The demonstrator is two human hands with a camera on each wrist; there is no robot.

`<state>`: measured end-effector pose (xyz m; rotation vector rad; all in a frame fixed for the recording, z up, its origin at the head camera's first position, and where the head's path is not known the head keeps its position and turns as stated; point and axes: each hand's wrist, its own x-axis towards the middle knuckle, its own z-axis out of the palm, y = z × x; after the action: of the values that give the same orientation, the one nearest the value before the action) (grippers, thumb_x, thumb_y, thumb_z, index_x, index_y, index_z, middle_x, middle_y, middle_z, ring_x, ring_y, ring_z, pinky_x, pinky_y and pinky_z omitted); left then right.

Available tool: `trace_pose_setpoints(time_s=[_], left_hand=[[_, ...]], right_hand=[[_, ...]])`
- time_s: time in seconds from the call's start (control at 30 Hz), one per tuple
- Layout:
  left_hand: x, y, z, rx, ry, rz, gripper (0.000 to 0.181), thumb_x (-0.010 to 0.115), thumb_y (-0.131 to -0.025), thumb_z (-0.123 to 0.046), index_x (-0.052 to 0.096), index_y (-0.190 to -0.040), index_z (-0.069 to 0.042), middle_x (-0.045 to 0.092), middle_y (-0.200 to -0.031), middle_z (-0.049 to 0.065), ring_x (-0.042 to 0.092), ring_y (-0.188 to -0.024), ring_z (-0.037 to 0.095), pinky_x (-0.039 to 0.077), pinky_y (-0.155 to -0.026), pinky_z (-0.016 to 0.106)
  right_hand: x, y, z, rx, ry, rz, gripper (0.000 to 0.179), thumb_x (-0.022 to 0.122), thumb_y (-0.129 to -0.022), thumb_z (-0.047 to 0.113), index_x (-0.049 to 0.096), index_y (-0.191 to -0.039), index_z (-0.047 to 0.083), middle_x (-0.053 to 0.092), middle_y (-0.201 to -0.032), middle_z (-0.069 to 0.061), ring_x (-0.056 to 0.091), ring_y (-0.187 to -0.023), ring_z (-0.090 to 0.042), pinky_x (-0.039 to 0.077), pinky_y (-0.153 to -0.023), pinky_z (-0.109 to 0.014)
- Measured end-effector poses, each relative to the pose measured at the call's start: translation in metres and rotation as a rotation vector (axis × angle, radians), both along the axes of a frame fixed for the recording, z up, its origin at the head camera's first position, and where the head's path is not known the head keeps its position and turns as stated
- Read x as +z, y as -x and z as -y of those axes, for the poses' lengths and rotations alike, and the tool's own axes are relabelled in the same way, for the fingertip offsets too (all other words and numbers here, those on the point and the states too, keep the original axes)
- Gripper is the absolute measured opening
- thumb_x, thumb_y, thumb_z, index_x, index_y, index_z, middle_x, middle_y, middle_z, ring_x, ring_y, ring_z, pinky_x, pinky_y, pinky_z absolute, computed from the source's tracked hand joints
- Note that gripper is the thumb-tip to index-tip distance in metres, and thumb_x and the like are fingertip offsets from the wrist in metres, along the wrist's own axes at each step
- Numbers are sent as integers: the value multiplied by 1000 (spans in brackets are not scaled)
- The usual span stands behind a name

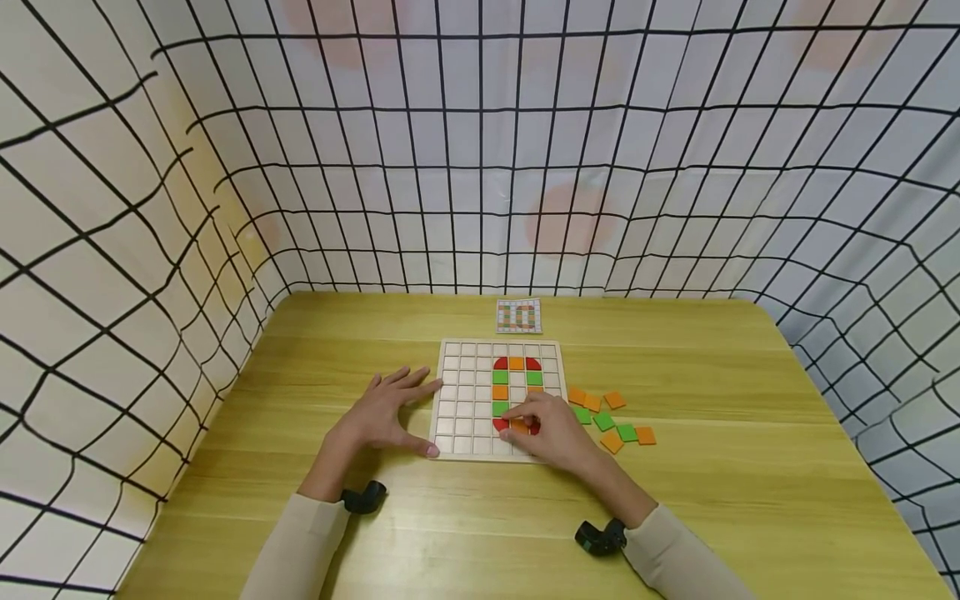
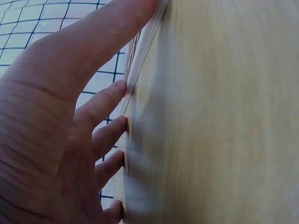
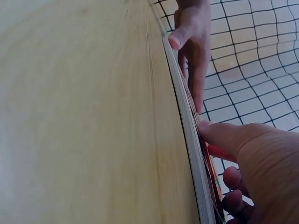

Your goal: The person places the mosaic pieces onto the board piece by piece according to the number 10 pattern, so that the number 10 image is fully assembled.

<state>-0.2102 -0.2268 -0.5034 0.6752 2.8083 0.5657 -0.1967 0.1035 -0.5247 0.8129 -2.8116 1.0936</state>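
Note:
A pale wooden grid board (image 1: 465, 400) lies on the table, with red, green and orange tiles forming a rounded ring on its right half. My right hand (image 1: 555, 429) is over the ring's lower part. Its thumb and index finger pinch a red rounded-corner tile (image 1: 500, 425) at the ring's lower left; the other fingers are curled and cover part of the ring. In the right wrist view, the thumb (image 3: 222, 133) rests at board level. My left hand (image 1: 382, 412) lies spread at the board's left side, thumb and index finger touching its edge (image 2: 145, 51).
Loose orange and green tiles, among them a green tile (image 1: 603, 421) and an orange tile (image 1: 645, 435), lie right of the board. Behind it is a small pattern card (image 1: 518, 317). Black netting (image 1: 480, 167) surrounds the wooden table (image 1: 712, 400) at the back and sides.

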Motion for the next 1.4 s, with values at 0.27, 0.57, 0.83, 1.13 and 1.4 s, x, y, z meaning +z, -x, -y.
trace_pose_setpoints(time_s=[0.27, 0.57, 0.83, 1.13, 1.4], left_hand=[[1, -1, 1, -3, -4, -8, 113, 82, -63, -78, 42, -159, -32, 28, -171, 5, 20, -158, 41, 9, -122, 75], [2, -3, 0, -1, -14, -4, 113, 82, -64, -77, 42, -158, -32, 28, -170, 5, 19, -158, 42, 9, -122, 75], [0, -2, -2, -5, -9, 2, 113, 82, -63, -78, 42, -159, -33, 28, -171, 4, 19, -159, 40, 10, -122, 74], [1, -2, -1, 2, -14, 0, 113, 81, -63, -79, 42, -159, -33, 29, -170, 5, 19, -159, 40, 9, -122, 75], [0, -1, -1, -2, -11, -1, 113, 81, -63, -79, 42, -159, -33, 29, -170, 5, 19, -159, 41, 9, -122, 75]], right_hand=[[8, 4, -10, -16, 47, 79, 21, 83, -88, 33, 83, -106, 22, 57, -77, 7, 47, -67, -11, 37, -58, -22], [5, 10, -49, -104, 64, 65, 24, 83, -88, 37, 83, -106, 21, 59, -79, 7, 49, -70, -13, 40, -60, -24], [6, 11, -92, -213, 31, 57, 25, 83, -88, 36, 82, -107, 20, 63, -87, 6, 50, -78, -15, 41, -67, -25], [9, 15, -128, -243, -28, -5, 28, 81, -90, 36, 82, -110, 17, 69, -92, 4, 55, -82, -15, 45, -71, -28], [4, 13, -152, -278, -91, 9, 24, 75, -95, 36, 82, -110, 18, 67, -92, 3, 59, -83, -14, 48, -74, -32]])
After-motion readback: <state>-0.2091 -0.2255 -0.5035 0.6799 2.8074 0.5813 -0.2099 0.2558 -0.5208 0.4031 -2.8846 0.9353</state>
